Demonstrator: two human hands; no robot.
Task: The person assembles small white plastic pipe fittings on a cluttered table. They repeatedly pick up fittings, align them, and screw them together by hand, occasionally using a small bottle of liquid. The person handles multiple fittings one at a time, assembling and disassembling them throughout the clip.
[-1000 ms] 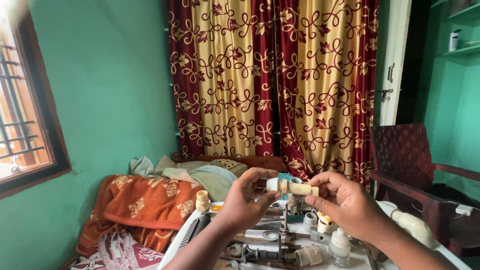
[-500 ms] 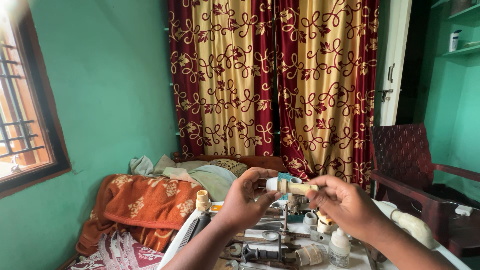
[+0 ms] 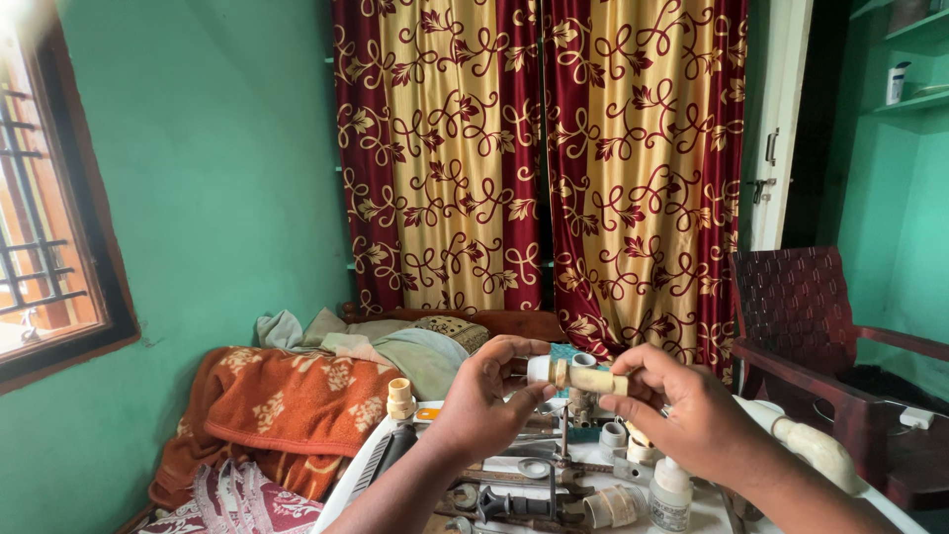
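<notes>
While the left hand pinches the white end of the fitting, little has shifted against the pictures from a second and half a second ago; both hands sit at the same height in front of the chest, with the piece lying level between them, and at most it has crept a touch toward the right, so the work reads as a steady hold or a slow twist of two parts rather than a new step; that is a judgement, not something seen. As for the grip, the left thumb and forefinger are closed round the white end, the other fingers curled and holding nothing else; the fitting itself is a short cream pipe with a brass-coloured ring where it meets the white piece, held in the air above the table and clear of the clutter there; the right hand is closed on the cream end, fingertips wrapped over it, with no gap showing. Below and between the wrists lie loose pipe pieces, a spanner-like tool and a small white bottle; further left an orange blanket covers a bed.
</notes>
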